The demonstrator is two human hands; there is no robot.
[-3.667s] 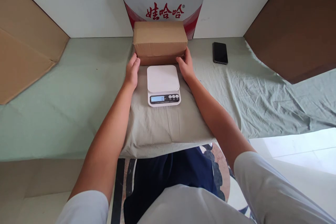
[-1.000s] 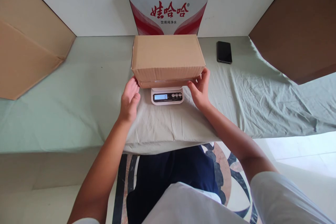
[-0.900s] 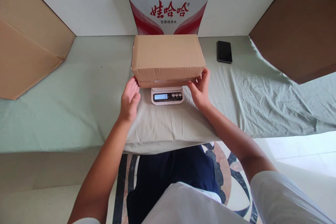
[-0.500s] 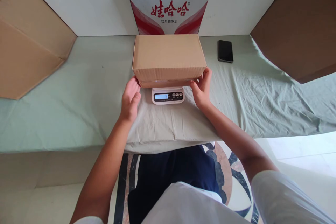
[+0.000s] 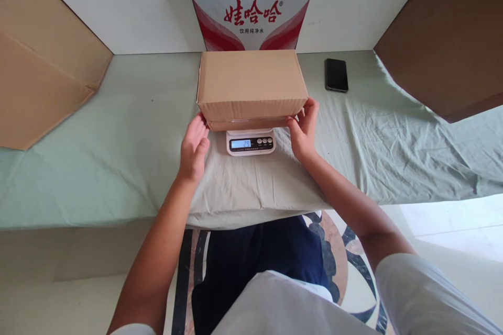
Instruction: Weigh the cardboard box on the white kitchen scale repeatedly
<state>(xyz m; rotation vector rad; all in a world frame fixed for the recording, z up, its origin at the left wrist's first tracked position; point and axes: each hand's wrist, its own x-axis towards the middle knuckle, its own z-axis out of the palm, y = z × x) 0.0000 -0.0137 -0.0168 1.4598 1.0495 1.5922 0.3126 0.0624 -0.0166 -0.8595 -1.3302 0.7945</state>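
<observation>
A plain brown cardboard box (image 5: pixel 251 81) rests on a small white digital scale (image 5: pixel 250 143) whose lit display reads 29. The scale stands on a grey-green pillow (image 5: pixel 251 183). My left hand (image 5: pixel 194 145) is open, fingers stretched upward, their tips touching the box's lower left corner. My right hand (image 5: pixel 303 130) cups the box's lower right corner, with the thumb on the front face and the fingers round the side. Most of the scale's platform is hidden under the box.
A white and red printed carton (image 5: pixel 251 10) stands against the white wall behind the box. A black phone (image 5: pixel 336 75) lies on the green sheet (image 5: pixel 393 131) to the right. Large brown cardboard pieces lean at far left (image 5: pixel 43 63) and far right (image 5: pixel 444 42).
The box came from behind the scale onto its platform. Over the last second the display rose from 0 to 29, while my hands barely moved.
</observation>
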